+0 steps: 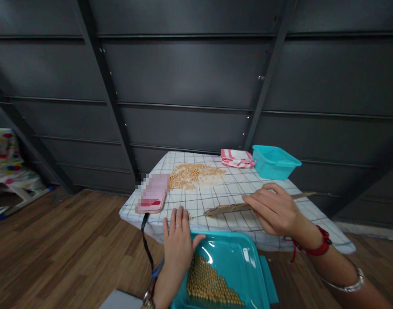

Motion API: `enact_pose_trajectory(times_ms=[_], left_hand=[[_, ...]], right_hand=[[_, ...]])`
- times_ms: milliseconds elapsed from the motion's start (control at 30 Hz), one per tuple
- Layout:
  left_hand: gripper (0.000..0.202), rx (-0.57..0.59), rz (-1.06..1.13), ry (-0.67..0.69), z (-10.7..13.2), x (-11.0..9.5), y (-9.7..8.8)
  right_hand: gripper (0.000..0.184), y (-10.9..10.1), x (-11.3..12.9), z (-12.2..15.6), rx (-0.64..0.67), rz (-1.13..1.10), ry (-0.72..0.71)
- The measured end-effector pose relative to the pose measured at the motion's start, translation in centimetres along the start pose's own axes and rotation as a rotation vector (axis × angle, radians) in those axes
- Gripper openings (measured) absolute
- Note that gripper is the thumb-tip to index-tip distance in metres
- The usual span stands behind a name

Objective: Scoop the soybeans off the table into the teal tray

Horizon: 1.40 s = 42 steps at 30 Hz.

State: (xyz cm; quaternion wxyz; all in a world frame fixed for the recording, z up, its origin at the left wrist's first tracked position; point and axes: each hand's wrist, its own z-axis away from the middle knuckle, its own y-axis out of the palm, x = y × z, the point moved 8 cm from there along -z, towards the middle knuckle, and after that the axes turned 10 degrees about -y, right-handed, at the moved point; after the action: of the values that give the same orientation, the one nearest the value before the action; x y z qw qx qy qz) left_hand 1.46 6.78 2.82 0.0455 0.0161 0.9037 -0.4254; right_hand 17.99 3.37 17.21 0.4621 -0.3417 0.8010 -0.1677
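In my right hand (pixel 276 210) is a long, thin strip of cardboard (pixel 226 209), pinched between thumb and fingers just above the checked cloth. My left hand (pixel 178 244) lies with its fingers stretched over the table's front edge, the thumb touching the rim of a teal plastic container (pixel 238 262). That container sits below the table edge, and a heap of yellowish round beans (pixel 209 285) fills its left side. More beans (pixel 196 174) are spread on the cloth toward the back, and a few loose ones lie by my left fingertips.
A pink phone (pixel 156 193) with a black strap lies at the table's left. At the back right are a folded pink-and-white cloth (pixel 237 158) and a second teal container (pixel 273 165). Behind the checked tablecloth (pixel 228 193) rises a dark panelled wall (pixel 183 73).
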Motion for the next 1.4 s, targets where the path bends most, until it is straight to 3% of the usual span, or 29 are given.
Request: enact_pose_trajectory(times_ms=[567, 733, 900, 1167, 1400], left_hand=[[0.073, -0.024, 0.007, 0.000, -0.1, 0.2, 0.5], [0.075, -0.021, 0.002, 0.007, 0.0, 0.1, 0.2], [0.074, -0.001, -0.001, -0.001, -0.1, 0.0, 0.0], [0.076, 0.010, -0.033, 0.007, -0.1, 0.0, 0.3], [0.079, 0.045, -0.055, 0.006, -0.2, -0.1, 0.3]], right_hand=[[0.025, -3.2, 0.9, -0.2, 0.023, -0.167, 0.066], [0.027, -2.3, 0.2, -0.2, 0.020, -0.061, 0.102], [0.027, -0.9, 0.5, -0.5, 0.036, -0.035, 0.032], [0.029, -1.8, 0.5, 0.0, 0.058, -0.143, 0.029], [0.029, -1.5, 0.0, -0.4, 0.009, -0.041, 0.041]])
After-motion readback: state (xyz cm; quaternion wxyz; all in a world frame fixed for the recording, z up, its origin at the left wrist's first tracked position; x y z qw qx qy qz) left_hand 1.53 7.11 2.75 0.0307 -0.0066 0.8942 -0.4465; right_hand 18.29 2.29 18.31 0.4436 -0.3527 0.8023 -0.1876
